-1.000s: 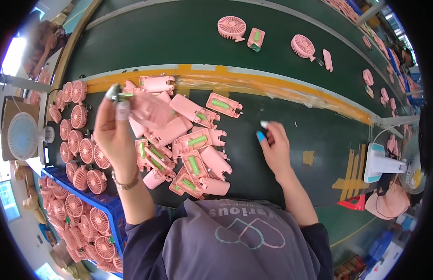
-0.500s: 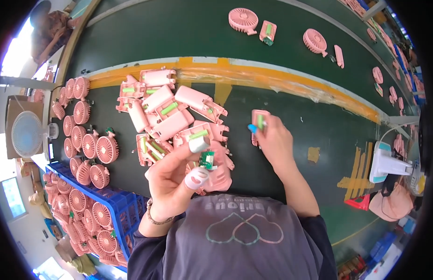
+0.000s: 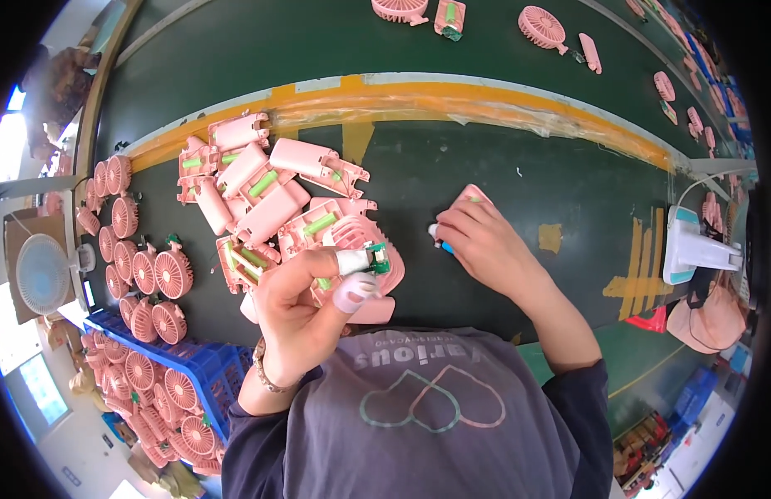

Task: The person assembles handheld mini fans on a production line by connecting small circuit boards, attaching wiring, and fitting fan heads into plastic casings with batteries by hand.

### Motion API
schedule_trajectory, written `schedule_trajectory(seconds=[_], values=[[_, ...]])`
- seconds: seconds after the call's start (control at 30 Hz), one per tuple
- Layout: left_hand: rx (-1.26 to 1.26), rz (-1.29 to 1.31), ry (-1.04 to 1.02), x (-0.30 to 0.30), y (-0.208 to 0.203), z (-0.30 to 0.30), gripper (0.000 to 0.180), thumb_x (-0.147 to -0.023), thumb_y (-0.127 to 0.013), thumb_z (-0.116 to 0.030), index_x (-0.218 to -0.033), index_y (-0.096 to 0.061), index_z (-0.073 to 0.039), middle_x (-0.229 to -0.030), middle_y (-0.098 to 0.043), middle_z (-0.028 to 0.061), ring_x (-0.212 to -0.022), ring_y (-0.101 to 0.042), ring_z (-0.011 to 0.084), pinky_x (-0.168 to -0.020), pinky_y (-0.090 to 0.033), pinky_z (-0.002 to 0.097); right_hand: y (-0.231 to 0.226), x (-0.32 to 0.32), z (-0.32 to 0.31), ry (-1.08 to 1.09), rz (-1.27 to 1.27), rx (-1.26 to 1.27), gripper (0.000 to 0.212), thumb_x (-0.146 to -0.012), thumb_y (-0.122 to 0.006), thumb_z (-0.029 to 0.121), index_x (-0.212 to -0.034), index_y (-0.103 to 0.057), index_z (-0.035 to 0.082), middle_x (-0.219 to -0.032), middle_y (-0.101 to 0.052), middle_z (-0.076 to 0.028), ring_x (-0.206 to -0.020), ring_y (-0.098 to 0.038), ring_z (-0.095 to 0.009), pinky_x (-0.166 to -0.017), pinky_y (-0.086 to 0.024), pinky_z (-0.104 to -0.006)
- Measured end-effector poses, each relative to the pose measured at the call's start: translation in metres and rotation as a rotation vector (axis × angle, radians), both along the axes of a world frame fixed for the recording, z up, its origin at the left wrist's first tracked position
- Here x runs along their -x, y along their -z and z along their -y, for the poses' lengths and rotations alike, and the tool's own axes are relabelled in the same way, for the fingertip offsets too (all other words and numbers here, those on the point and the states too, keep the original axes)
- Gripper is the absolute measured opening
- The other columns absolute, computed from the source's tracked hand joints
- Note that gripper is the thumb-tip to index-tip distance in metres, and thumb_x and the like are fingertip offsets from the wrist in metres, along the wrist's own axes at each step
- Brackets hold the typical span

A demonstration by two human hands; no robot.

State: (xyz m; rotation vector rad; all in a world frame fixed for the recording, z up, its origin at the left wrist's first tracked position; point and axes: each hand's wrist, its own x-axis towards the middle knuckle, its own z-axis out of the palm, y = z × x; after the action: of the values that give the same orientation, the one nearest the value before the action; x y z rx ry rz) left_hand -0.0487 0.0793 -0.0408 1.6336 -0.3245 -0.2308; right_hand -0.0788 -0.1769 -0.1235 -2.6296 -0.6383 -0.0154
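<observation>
Left grip (image 3: 304,293) pinches green board (image 3: 380,259) edgewise, likely keeping its face clear; right grip (image 3: 490,249) clasps pink casing (image 3: 475,191); shell pile (image 3: 269,214) just beyond left grip.

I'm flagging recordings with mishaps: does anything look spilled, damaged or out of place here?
Nothing looks spilled or plainly broken. The pink handle shells lie in a jumbled heap at odd angles, unlike the roughly lined-up fan heads at left. The long yellow tape strip looks wrinkled.
</observation>
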Motion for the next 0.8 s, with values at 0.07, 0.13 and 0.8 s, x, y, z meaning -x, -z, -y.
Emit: schedule_trajectory(seconds=[0.07, 0.13, 0.8], values=[[0.037, -0.024, -0.024, 0.004, 0.002, -0.001, 0.018, -0.086, -0.068, -0.003, -0.102, -0.062, 0.004, -0.090, -0.070, 0.0078, -0.081, -0.064, 0.0109, -0.073, -0.052, 0.0257, 0.004, -0.001, 0.001, -0.057, 0.002, 0.024, 0.032, -0.070, -0.068, 0.003, -0.100, -0.060, 0.007, -0.098, -0.057, -0.005, -0.097, -0.055, -0.024, -0.087, -0.042, -0.0354], [0.077, -0.049, -0.047, 0.006, 0.003, -0.002, 0.018, -0.087, -0.066, -0.003, -0.103, -0.062, 0.004, -0.091, -0.070, 0.0078, -0.082, -0.064, 0.0109, -0.074, -0.051, 0.0255, 0.006, 0.001, -0.001, -0.044, -0.070, 0.082, 0.022, -0.071, -0.067, 0.004, -0.092, -0.058, 0.006, -0.095, -0.056, -0.006, -0.093, -0.055, -0.024, -0.082, -0.042, -0.0355], [-0.113, 0.109, 0.154, -0.009, 0.002, 0.031, 0.022, -0.085, -0.064, 0.000, -0.106, -0.066, 0.000, -0.099, -0.062, 0.0129, -0.086, -0.064, 0.0233, -0.071, -0.053, 0.0315, -0.064, 0.043, -0.033, 0.306, -0.719, -1.669, 0.019, -0.097, -0.052, 0.009, -0.111, -0.056, -0.003, -0.083, -0.066, -0.014, -0.066, -0.064, -0.013, -0.053, -0.051, -0.0227]])
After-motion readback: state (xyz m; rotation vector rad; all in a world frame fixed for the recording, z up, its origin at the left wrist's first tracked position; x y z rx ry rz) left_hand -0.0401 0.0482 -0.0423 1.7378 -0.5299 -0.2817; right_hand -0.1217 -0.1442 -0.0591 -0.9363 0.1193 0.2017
